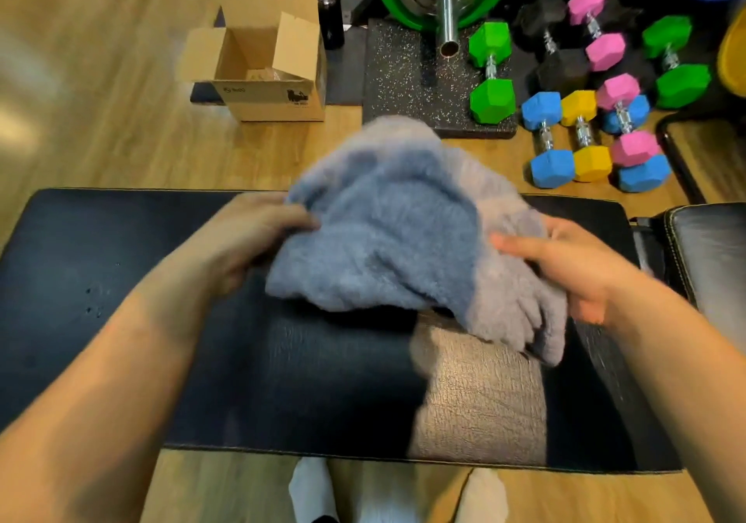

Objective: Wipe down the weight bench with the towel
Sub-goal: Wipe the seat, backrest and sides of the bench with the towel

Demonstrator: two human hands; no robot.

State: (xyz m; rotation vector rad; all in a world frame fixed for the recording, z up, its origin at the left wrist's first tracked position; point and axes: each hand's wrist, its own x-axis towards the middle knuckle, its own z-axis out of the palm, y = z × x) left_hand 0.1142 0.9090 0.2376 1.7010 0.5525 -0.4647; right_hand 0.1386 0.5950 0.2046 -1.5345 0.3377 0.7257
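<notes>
A fluffy grey-blue towel [407, 236] is bunched up and lifted over the middle of the black padded weight bench [121, 300], which runs left to right across the view. My left hand [246, 236] grips the towel's left edge with thumb and fingers. My right hand [565, 264] holds its right side, and a fold of towel hangs down below that hand toward the pad. The towel is blurred by motion. A pale sheen shows on the pad under the towel.
A second black pad [710, 264] adjoins at the right. Beyond the bench on the wooden floor stand an open cardboard box [262, 58], a black bottle [329, 9], a barbell with green plates [448, 1] and several coloured dumbbells [581, 135]. My socked feet [311, 490] show below.
</notes>
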